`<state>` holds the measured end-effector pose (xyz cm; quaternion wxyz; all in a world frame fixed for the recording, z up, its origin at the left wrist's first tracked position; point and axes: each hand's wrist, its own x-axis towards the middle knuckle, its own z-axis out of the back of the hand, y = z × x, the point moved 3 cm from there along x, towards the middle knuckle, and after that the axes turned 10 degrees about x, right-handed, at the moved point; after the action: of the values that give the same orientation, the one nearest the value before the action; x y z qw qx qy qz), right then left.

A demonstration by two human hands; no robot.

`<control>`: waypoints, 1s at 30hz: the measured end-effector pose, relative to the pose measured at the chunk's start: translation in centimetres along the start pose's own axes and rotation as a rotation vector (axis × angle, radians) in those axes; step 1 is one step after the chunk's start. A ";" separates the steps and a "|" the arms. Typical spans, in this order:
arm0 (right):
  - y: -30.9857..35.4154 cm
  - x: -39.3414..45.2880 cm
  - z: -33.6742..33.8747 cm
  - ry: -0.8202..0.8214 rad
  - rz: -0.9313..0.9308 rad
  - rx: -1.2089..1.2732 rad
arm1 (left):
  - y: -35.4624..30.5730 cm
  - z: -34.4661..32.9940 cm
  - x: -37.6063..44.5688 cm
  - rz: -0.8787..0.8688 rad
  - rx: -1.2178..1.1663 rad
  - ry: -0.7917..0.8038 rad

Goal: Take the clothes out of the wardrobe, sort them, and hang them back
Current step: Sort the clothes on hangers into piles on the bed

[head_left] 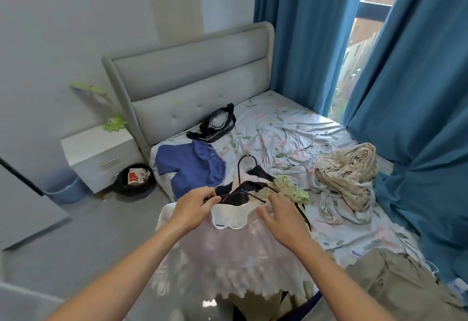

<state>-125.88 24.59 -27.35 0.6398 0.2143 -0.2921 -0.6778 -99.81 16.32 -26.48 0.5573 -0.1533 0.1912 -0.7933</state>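
On the bed (291,128) clothes lie unsorted; left fingers (211,198) pinch a hanger (253,195), right fingers (264,213) rest flat on the pink dress (228,249). Nothing rehung.

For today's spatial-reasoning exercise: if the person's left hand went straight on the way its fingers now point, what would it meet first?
Probably the dark garment on the black hanger just beyond the left hand, whose fingertips already pinch something at the pink dress's collar. Depth is unclear in this single view.

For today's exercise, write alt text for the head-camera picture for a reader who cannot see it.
Two hands work on a pale pink top at a bed's edge: the left hand pinches a black hanger, the right hand rests on the top. A blue shirt lies behind.
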 end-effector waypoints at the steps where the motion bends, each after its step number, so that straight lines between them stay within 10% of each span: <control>1: 1.0 0.7 -1.3 0.023 0.007 0.016 | 1.5 0.8 0.0 0.004 0.022 -0.014; 19: 21.9 21.9 -25.1 0.186 -0.015 0.185 | 30.1 12.1 9.0 0.148 0.025 -0.084; 30: 28.6 38.3 -29.0 -0.122 -0.242 0.596 | 33.3 8.7 19.9 0.113 -0.311 -0.024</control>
<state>-88.84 -17.27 -26.43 0.4450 0.3845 -0.4878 -0.6452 -74.91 -13.83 -34.02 0.5726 -0.2362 0.3134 -0.7198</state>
